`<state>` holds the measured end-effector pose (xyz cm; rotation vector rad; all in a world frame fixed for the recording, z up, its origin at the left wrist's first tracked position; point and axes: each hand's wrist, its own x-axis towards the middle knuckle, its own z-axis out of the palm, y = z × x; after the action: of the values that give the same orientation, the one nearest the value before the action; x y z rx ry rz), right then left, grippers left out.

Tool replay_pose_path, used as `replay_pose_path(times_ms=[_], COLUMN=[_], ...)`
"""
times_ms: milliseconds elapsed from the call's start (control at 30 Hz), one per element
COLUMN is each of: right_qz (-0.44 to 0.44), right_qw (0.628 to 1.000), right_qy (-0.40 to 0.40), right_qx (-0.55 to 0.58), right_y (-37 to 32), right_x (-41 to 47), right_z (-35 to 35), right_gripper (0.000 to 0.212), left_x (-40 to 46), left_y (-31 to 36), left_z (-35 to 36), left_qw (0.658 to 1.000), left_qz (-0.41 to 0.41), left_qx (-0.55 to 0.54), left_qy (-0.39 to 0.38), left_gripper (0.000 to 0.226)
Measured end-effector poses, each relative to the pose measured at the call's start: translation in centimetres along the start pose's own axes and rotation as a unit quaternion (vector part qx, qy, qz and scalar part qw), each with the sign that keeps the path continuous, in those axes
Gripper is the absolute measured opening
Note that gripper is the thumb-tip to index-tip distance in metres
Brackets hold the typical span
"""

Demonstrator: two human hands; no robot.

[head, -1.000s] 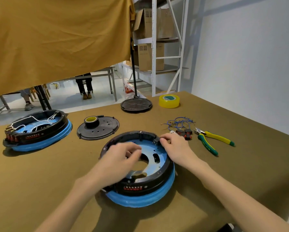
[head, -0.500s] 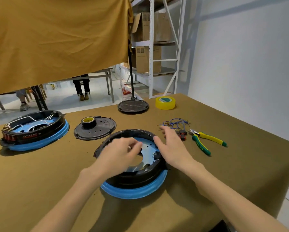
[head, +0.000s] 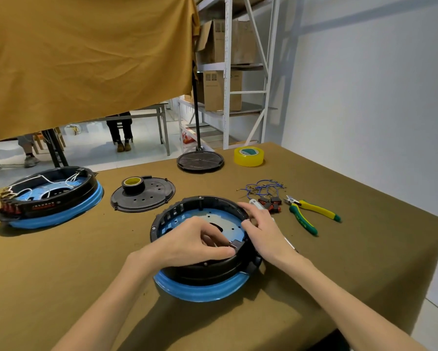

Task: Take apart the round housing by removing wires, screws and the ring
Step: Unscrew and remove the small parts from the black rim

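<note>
Your left hand (head: 195, 243) curled inside the round housing (head: 202, 249), fingertips pinching something small at its near-right inner wall, your right hand (head: 263, 231) gripping the rim beside it, housing flat under both hands, open side up, removed wires (head: 262, 188) beyond your right fingers

White wall (head: 365, 84), metal shelving (head: 228, 72)

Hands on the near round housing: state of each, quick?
Left hand: fingers curled, pinching a small dark part at the inner rim of the round housing.
Right hand: fingers lie over the housing's right rim; a real grip cannot be told.
</note>
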<state>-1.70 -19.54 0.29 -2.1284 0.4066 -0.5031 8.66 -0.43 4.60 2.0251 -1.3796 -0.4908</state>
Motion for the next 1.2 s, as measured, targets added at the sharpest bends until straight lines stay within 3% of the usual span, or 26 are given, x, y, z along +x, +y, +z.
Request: replay_pose_path(times_ms=[167,267,400,633,767,933,1200], right_qz=[-0.054,-0.050,-0.040,-0.038,-0.060,-0.078,-0.070], right_qw=[0.998,0.998,0.998,0.996,0.997,0.997,0.997], right_qy=[0.001,0.012,0.036,0.000,0.008,0.010,0.006], right_qx=[0.020,0.024,0.025,0.076,0.043,0.018,0.024], right_y=[0.0,0.6,0.8,1.5,1.8,2.3,2.3], right_x=[-0.5,-0.3,0.5,1.6,2.0,2.4,2.1], right_z=[0.9,1.4,2.6,2.2,1.9,1.9,2.2], right_gripper=[0.054,0.049,0.043,0.036,0.036,0.044,0.045], left_x=[0.4,1.1,2.0,2.4,2.6,2.9,2.9], left_y=[0.7,0.8,0.1,-0.6,-0.8,-1.0,-0.6], left_z=[0.4,2.0,2.1,1.1,1.2,0.8,0.7], left_qw=[0.999,0.994,0.993,0.997,0.996,0.999,0.999], left_qz=[-0.024,-0.045,-0.063,-0.055,-0.059,-0.025,-0.038], left_qx=[0.036,0.094,0.077,0.063,0.062,0.023,0.017], left_qy=[-0.028,0.010,0.060,0.003,-0.024,-0.018,-0.026], left_gripper=[0.034,0.046,0.050,0.051,0.053,0.057,0.054])
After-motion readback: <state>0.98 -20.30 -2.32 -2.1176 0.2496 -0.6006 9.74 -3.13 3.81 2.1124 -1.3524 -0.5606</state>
